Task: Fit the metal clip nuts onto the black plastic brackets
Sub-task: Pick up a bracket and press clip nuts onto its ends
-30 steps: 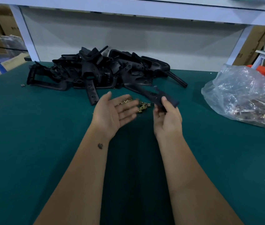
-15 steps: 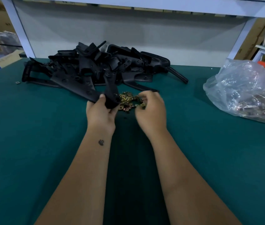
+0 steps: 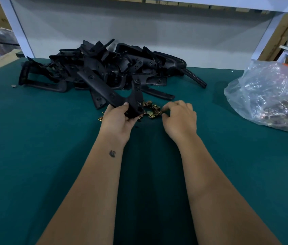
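On the bench: your hands
left hand (image 3: 116, 119): grips bracket (image 3: 134, 103)
right hand (image 3: 180, 117): fingers curled, pinching at nuts (image 3: 153, 110)

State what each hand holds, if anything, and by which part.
The left hand grips a black plastic bracket by its near end. The right hand curls over the clip nuts; whether it pinches one cannot be told.

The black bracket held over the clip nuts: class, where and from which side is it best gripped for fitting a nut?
Grip the black bracket at its thick near end, coming from the left, as the left hand does. Its two arms fork away toward the pile of brackets, leaving the holed faces open to the right hand, which is at the clip nuts.
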The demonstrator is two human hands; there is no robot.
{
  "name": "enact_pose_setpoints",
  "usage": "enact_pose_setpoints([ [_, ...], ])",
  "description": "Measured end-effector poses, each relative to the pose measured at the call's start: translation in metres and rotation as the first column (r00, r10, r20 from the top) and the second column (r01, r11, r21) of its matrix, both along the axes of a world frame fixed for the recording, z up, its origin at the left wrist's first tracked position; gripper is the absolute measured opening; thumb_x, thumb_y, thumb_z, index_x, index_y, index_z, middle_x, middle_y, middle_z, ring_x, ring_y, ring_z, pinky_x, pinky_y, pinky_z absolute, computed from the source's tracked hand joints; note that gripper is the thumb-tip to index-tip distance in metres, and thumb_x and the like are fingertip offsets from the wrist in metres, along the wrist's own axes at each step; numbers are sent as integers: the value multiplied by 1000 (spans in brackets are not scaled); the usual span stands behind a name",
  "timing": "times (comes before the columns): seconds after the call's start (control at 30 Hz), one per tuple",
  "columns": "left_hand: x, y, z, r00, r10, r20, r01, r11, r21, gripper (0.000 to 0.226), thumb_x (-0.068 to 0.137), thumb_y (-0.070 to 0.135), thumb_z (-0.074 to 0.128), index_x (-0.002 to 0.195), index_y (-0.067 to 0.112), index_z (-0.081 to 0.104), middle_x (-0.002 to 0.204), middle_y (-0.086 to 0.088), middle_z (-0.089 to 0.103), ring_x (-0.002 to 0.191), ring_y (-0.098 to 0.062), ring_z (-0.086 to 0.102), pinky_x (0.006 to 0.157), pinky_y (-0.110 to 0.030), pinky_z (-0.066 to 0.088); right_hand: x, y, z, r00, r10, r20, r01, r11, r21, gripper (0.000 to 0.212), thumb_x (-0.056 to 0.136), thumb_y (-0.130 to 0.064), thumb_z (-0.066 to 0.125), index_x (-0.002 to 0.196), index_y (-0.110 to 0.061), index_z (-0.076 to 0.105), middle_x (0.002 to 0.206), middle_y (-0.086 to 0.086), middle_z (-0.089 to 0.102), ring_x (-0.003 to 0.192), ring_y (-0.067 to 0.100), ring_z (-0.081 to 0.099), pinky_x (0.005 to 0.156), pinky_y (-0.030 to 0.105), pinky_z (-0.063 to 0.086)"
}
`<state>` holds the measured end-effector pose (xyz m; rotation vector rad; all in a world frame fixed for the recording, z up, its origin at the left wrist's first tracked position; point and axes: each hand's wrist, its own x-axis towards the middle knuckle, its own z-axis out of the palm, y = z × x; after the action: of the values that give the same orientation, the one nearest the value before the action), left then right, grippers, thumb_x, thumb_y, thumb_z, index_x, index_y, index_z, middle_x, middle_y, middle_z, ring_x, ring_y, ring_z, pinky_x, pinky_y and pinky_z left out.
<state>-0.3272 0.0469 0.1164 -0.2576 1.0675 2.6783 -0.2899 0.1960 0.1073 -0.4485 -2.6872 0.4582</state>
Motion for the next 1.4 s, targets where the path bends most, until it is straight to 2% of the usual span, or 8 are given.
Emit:
enact_pose_setpoints([
  [0.23,1,-1,-1,1000,7,3,-7,1000,21,18,102,-1,44,99,12,56,110,-11,65,93,-21,66,55,-31,59,1,-1,0,1000,7,31,-8,1000,13,29,99,-28,52,126,-24,63,138,3,48,129,26,34,104,35,28],
  [0.37,1,0,-2,1000,-9,-12,9,1000,-6,19,102,-1,44,100,12,56,109,-10,67,95,-21,67,60,-33,59,3,-3,1,997,-13,-70,11,1000,-26,13,95,-23,59,105,-22,67,116,-2,58,114,22,45,90,30,33],
  [0.43,1,1,-2,1000,-24,-19,23,1000,-18,18,101,-1,45,99,12,57,106,-9,67,95,-21,67,67,-35,58,5,-8,3,976,-31,-214,-18,975,-220,6,93,-18,61,93,-24,64,96,-11,60,96,10,54,74,22,37],
  [0.53,3,2,-2,993,-109,-42,106,993,-59,11,98,2,54,102,12,57,98,-5,69,89,-19,67,69,-33,56,7,-20,10,901,-147,-407,-188,714,-674,13,89,-15,65,82,-26,62,75,-12,66,65,-1,61,56,13,43],
  [0.6,7,4,-1,977,-197,-80,188,977,-104,19,94,5,61,111,12,56,95,-3,70,87,-17,68,71,-32,55,7,-30,14,878,-203,-433,-270,536,-800,12,86,-12,69,82,-23,68,70,-9,68,63,0,63,58,16,48],
  [0.73,13,6,1,961,-245,-128,235,968,-90,30,91,3,63,120,11,56,100,-5,69,92,-18,67,73,-29,56,5,-43,15,881,-223,-417,-352,278,-894,15,81,2,71,86,-11,74,84,7,72,78,15,66,74,26,56],
  [0.9,14,5,3,952,-259,-163,251,966,-67,27,90,0,59,114,10,53,87,-1,68,81,-14,65,65,-24,54,6,-37,20,862,-271,-427,-469,-110,-876,20,90,6,57,86,-7,72,77,5,74,72,13,70,69,21,56],
  [1.4,13,3,1,935,-315,-162,312,949,-46,31,90,-1,56,119,11,54,98,-4,66,84,-15,63,62,-22,55,10,-39,24,874,-235,-426,-472,-199,-859,16,85,8,66,82,-7,68,77,8,74,73,17,72,76,26,59],
])
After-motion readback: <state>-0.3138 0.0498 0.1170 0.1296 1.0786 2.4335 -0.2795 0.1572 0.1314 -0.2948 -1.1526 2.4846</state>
